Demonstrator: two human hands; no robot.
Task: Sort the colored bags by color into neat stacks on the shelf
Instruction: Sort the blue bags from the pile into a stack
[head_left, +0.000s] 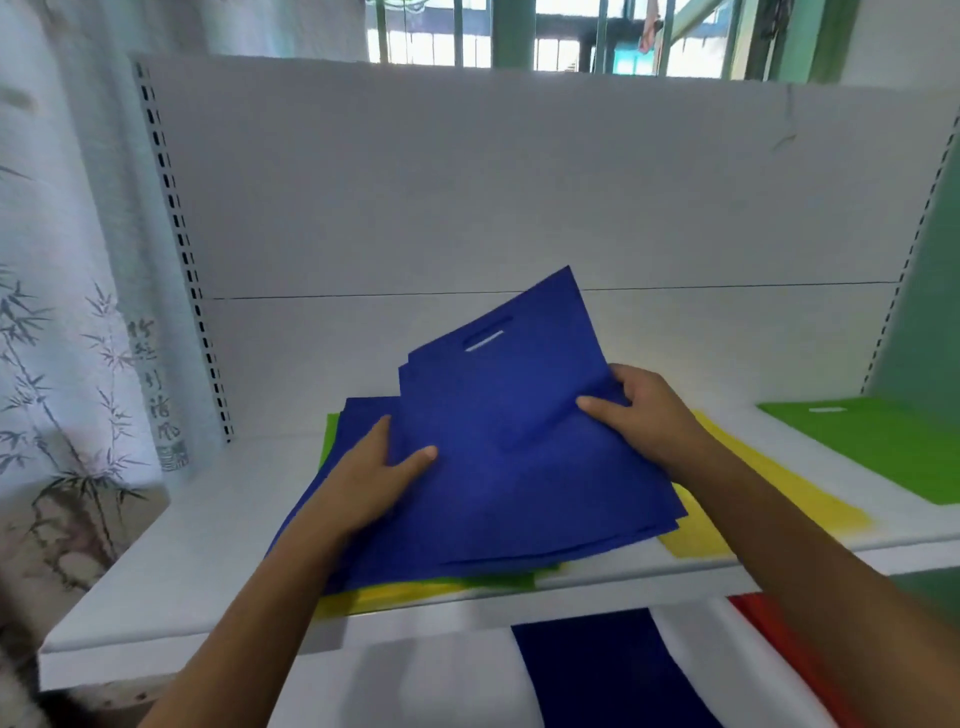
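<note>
Several blue bags (498, 447) are tilted up off a mixed pile in the middle of the white shelf (197, 545). My left hand (374, 478) grips their left edge, thumb on top. At the right edge my right hand (644, 415) pinches the same blue bags. Beneath them lie another blue bag, a green bag (330, 436) and a yellow bag (395, 592) that sticks out at the front. A second yellow bag (769, 493) lies flat just right of the pile. A green bag (893, 447) rests flat at the far right.
The shelf has a white back panel (467, 182) and slotted uprights on both sides. On the lower shelf lie a dark blue bag (602, 670) and a red bag (779, 639). A bamboo-print curtain (57, 364) hangs at the left.
</note>
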